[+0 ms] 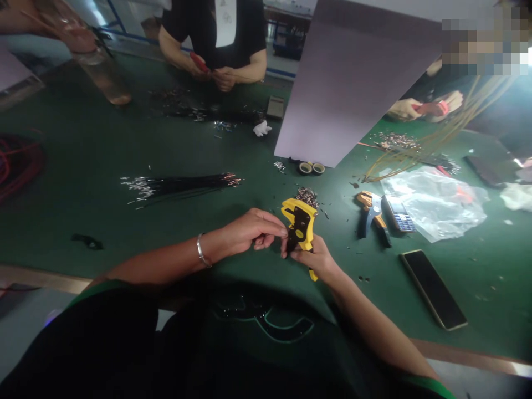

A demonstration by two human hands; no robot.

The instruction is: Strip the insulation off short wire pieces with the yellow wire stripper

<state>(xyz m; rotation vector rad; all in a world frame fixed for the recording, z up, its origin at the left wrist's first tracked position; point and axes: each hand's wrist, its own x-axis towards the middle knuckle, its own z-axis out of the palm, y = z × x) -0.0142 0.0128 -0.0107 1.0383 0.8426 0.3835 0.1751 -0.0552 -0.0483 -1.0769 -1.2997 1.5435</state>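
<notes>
We note the right hand wrapped around the handles of a yellow wire stripper, fingers closed on it, head tilted up and away from the body so the jaws face the left hand. The left hand's fingertips are pinched together right at the tool's jaw side, probably on a thin wire, though we cannot make the wire out. The tool sits above the near edge of the green table, just this side of a small heap of metal terminals, likely kept close for easy reach. One bundle of black wires lies well to the left, ends fanned. We count one second stripper, orange and blue, lying unused beside one keypad phone; one smartphone face up nearer the edge; two tape rolls side by side; one clear plastic bag. Two other people's hands work across the table.
</notes>
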